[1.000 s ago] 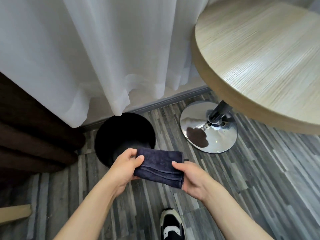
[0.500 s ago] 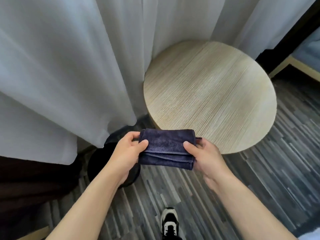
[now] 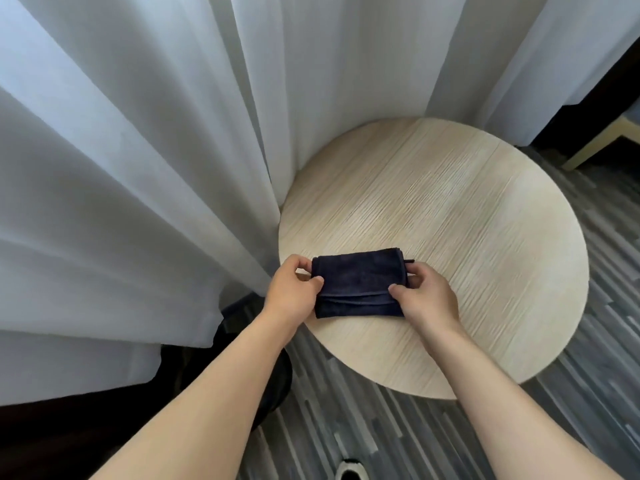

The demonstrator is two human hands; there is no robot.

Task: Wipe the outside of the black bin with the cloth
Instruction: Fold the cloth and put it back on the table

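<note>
Head view: hands [image 3: 360, 292] gripping cloth [image 3: 358, 282]

nothing readable anywhere here, no labels, brands, numbers or signs on anything in view.

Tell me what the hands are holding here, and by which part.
Both hands hold the folded dark blue cloth over the round wooden table: left hand pinches its left end, right hand its right end.
</note>
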